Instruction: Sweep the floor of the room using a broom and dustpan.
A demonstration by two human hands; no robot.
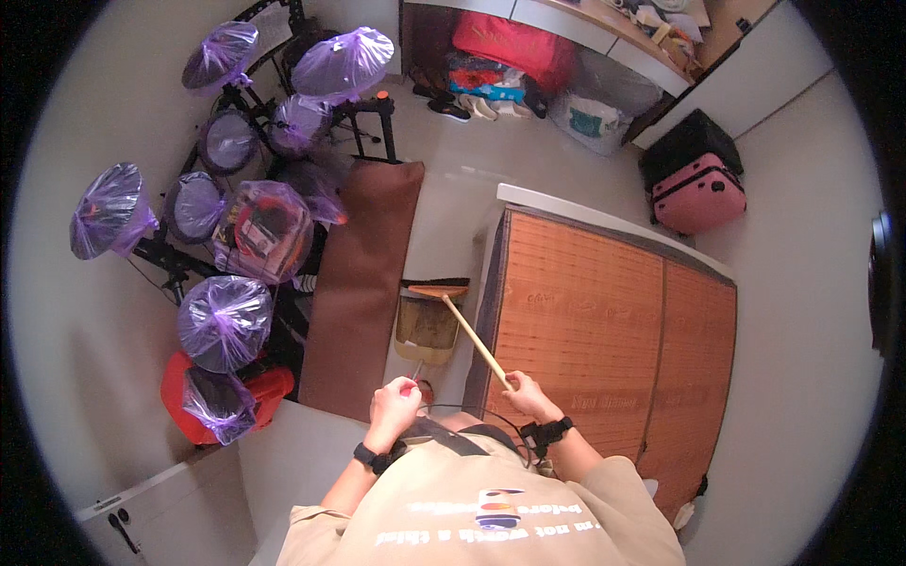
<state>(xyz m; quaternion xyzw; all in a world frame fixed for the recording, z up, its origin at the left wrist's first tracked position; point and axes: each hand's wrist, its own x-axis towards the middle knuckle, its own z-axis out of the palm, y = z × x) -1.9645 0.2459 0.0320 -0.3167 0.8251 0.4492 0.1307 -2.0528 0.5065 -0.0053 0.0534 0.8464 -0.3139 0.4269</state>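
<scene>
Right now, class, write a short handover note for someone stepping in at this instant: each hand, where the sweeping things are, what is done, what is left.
Right hand: closed around the wooden broom handle.
Left hand: closed on a thin red handle, seemingly the dustpan's.
Broom head sits at the far edge of the yellowish dustpan, on the floor between the brown mat and the bed.
Done: broom brought to the pan.
Left: cannot tell whether dirt is in the pan.

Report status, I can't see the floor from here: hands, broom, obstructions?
Right hand gripping broom handle. Left hand holding dustpan handle. Broom head at dustpan. Bed right, brown mat left.
</scene>
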